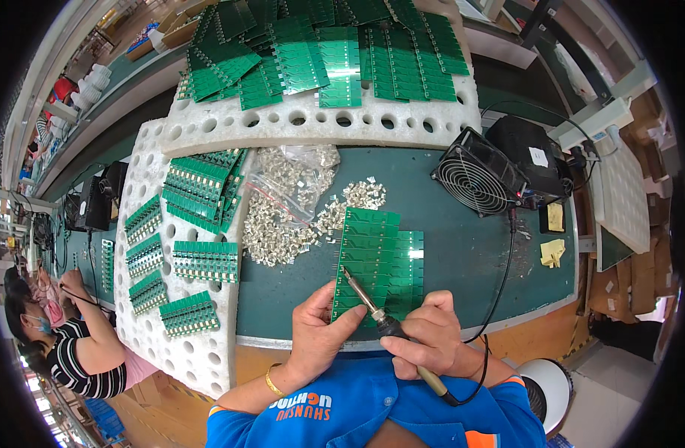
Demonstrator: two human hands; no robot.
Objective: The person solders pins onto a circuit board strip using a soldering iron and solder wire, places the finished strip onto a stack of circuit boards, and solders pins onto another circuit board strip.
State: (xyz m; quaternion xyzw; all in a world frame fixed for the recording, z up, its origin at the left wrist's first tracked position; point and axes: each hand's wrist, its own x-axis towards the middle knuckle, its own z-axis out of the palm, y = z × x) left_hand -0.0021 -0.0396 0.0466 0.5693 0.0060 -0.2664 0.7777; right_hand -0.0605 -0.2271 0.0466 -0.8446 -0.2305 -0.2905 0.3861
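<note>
My right hand [432, 336] is closed around the handle of a soldering iron [387, 325], whose cable trails off to the right. The iron's tip rests on or just above the left edge of a green circuit board panel [367, 243]. My left hand [321, 328] grips that panel near its lower left corner, thumb on top; the other fingers are partly hidden. A second green panel [412, 261] lies partly under the first, to its right. Just beyond the panels is a heap of small white connectors [283, 235], some inside a clear plastic bag [298, 175].
White foam trays [200, 336] at left and back [320, 128] carry several green boards [206, 261]. A round-grilled fan [477, 179] and a black box [529, 149] stand at right, near yellow sponges [552, 252]. A co-worker [81, 343] sits at far left.
</note>
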